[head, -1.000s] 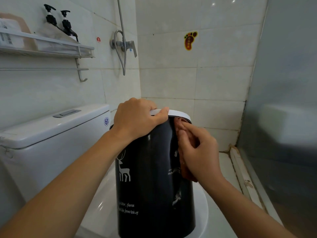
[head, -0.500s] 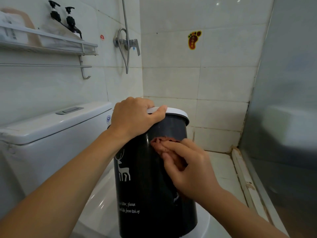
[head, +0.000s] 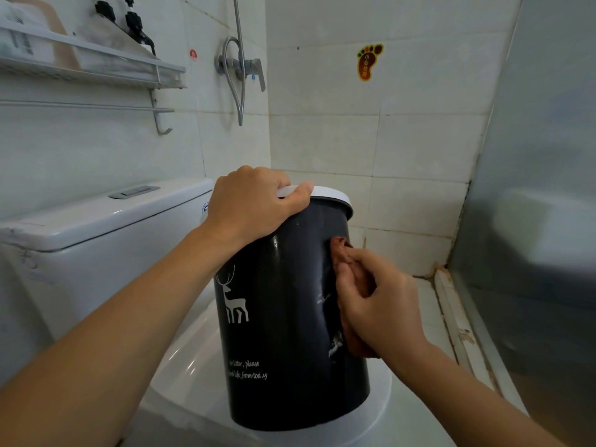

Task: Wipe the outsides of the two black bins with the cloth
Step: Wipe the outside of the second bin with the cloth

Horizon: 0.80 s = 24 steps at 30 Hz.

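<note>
One black bin (head: 283, 317) in view, standing on the closed toilet lid (head: 200, 375), slightly tilted. Printed in white: a deer figure and script, legible in part as "litter, please" and "life, from today". The left hand (head: 254, 204) grips its white rim (head: 332, 193), thumb curled over. The right hand (head: 377, 304) presses one reddish-brown cloth (head: 342, 253) against the bin's right side, fingers curled on it. Two pump bottles (head: 135, 24) on the shelf (head: 96, 69); one foot-shaped sticker (head: 368, 61), writing unreadable.
</note>
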### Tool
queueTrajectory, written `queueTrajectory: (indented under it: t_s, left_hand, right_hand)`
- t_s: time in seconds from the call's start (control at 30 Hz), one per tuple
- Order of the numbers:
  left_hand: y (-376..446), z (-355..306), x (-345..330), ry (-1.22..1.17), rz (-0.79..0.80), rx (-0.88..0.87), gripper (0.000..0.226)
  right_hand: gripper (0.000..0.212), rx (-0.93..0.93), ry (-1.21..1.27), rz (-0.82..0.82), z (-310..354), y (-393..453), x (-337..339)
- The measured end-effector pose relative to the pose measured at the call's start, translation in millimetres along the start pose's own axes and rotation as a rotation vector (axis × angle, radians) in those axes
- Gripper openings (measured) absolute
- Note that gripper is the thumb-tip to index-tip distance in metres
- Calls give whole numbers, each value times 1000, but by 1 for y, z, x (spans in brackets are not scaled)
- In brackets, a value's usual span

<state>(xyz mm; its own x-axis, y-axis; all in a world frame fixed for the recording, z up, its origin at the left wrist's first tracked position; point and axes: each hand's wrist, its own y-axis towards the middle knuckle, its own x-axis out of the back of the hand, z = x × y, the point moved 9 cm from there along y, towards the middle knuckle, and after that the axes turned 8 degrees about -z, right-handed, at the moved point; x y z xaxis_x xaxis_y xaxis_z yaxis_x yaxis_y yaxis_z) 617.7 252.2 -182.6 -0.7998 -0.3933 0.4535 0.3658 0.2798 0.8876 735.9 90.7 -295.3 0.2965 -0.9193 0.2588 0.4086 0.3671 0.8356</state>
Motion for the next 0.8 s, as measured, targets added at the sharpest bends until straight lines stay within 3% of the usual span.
queueTrajectory:
  t_s: [0.1,0.23,0.4,0.53,0.8]
  left_hand:
    - [0,0,0,4,-2,3,67]
    - [1,1,-3,22,12,21,67]
    - [2,0,-3,31,1,20,67]
    - [3,-1,-5,52,8,21,69]
    - [4,-5,-6,86,7,-3,67]
  right_hand:
    - [27,180,54,120,23,-18,-10]
    - [22,-36,0,-18,-3,-5,1]
    - [23,162,53,108,22,-17,-9]
    - [26,-68,-51,8,-6,-1,0]
    - [31,-115,76,-49,17,19,6]
